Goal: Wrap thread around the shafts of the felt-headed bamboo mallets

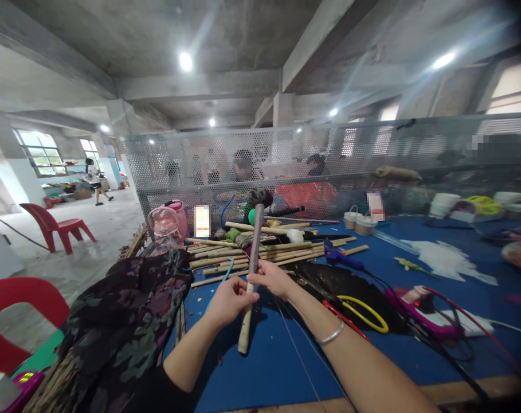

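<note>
Stick in hand: You had a slim pale wooden stick with a grey-brown sheathed upper length (255, 246) slanting over the blue-topped desk (221, 381), its bare end toward you; whether that end touched the surface, you could not tell from this angle.
Left grip: Your left hand (231, 298) was closed on the bare part, thumb and fingers pinching it — probably to steady the lower length.
Right grip: Your right hand (272, 279), with a silver bangle (332, 332) at the wrist, pinched the stick just above, near the sheath's lower edge, seemingly to control that edge.
Stick pile: A loose pile of pale wooden sticks (217, 265) lay beyond your hands, roughly side by side, presumably for easy reach.
Yellow loop: A tool's yellow plastic loop handle (383, 324) lay beside your right forearm, apparently for quick pickup.
Glue gun: A blue glue gun (346, 258) rested near the pile's right end — likely there to leave your working space free.
</note>
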Action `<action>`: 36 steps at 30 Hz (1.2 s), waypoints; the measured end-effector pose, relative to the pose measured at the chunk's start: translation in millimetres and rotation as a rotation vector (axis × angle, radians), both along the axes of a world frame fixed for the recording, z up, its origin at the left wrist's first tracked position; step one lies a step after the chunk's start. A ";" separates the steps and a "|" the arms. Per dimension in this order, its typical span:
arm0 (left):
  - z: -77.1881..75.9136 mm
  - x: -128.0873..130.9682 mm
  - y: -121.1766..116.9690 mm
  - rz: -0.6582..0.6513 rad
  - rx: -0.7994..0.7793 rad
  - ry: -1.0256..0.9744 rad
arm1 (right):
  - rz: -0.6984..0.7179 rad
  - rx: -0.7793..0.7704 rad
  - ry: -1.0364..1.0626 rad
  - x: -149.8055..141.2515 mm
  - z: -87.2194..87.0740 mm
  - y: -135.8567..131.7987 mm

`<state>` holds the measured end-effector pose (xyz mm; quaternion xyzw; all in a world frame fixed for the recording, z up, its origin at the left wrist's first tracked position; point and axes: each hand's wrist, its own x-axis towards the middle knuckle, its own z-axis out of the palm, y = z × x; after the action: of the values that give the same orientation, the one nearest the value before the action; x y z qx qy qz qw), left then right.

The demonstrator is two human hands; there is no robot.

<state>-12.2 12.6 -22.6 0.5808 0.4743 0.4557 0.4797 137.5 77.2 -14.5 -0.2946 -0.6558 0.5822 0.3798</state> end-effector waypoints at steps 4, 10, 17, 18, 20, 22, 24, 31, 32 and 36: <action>9.9 -5.0 -2.6 -0.159 -0.134 -0.144 | 0.107 -0.048 0.043 6.7 8.4 -4.8; 12.6 -6.3 -6.2 -0.234 -0.223 -0.099 | 0.152 -0.058 0.060 2.2 3.9 -5.0; 1.3 -4.2 -0.4 -0.078 -0.040 0.033 | 0.096 -0.057 0.071 -3.4 3.7 -7.3; 4.1 -4.4 -1.6 -0.100 -0.052 -0.003 | 0.110 -0.069 0.079 -1.4 5.7 -8.3; 11.0 -5.0 -4.7 -0.185 -0.114 -0.108 | 0.159 -0.107 0.087 2.7 8.9 -9.6; 15.7 -5.3 -7.2 -0.262 -0.193 -0.186 | 0.192 -0.131 0.083 5.2 9.9 -9.7; 15.4 -5.0 -7.3 -0.268 -0.215 -0.179 | 0.155 -0.120 0.079 4.7 9.1 -8.8; 6.2 -4.0 -1.7 0.080 0.162 0.184 | -0.047 0.024 0.059 2.1 12.0 -6.9; 8.3 -4.2 -2.6 0.041 0.122 0.164 | -0.041 0.032 0.049 4.2 13.9 -7.3; 17.4 -3.9 -7.9 -0.209 -0.149 -0.134 | 0.053 0.012 0.048 13.4 18.2 -8.0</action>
<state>-16.1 4.6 -5.2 0.5581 0.4105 0.4046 0.5969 151.0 69.3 3.7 -0.2608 -0.6574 0.5950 0.3818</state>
